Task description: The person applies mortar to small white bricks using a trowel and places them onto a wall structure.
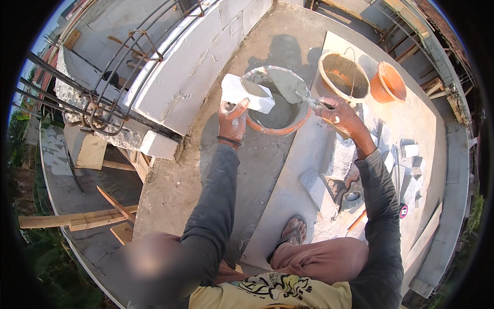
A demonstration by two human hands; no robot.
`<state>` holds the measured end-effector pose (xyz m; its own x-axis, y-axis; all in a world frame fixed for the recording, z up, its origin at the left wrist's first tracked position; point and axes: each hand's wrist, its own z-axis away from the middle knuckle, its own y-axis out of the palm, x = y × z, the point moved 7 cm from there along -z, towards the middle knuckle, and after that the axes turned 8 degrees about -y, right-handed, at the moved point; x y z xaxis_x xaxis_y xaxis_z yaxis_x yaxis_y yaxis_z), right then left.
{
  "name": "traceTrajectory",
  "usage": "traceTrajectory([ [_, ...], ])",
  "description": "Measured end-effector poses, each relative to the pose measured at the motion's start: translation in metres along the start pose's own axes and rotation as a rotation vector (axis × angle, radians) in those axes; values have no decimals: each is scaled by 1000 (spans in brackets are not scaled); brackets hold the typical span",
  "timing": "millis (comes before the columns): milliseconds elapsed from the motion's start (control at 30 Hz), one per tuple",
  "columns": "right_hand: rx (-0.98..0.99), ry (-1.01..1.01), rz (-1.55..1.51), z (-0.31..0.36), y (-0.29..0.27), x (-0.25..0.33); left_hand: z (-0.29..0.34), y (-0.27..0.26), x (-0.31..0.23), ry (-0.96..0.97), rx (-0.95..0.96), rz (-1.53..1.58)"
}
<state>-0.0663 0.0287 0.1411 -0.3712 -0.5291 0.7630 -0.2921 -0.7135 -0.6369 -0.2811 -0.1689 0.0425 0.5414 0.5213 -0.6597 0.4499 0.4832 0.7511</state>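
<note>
Past the shirt (272, 293), the left hand (232, 122) is gripping a block (246, 94), the right hand (343, 118) a trowel (289, 86); mortaring is seemingly underway, next probably needing even spreading.

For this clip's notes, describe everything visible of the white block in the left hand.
The white block is a small, chunky, angular piece that looks like lightweight concrete, with pale faces and a duller greyish-tan patch on one side; whether that is mortar or shadow is unclear. The left hand grips its near side, thumb lying against it. It is held up beside the bucket, overlapping its left edge in view; whether they touch cannot be told.
</note>
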Motion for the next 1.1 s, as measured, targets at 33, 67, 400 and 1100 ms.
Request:
traceTrajectory([
  [33,-73,-92,106,5,-6,4,-4,8,5,8,4,-12],
  [67,-144,-185,212,12,-11,11,-7,15,7,17,6,-24],
  [400,-418,-560,697,42,40,59,-22,50,28,45,-36,-344],
  [1100,116,-327,666,-57,19,-14,-8,5,14,-102,196,112],
])
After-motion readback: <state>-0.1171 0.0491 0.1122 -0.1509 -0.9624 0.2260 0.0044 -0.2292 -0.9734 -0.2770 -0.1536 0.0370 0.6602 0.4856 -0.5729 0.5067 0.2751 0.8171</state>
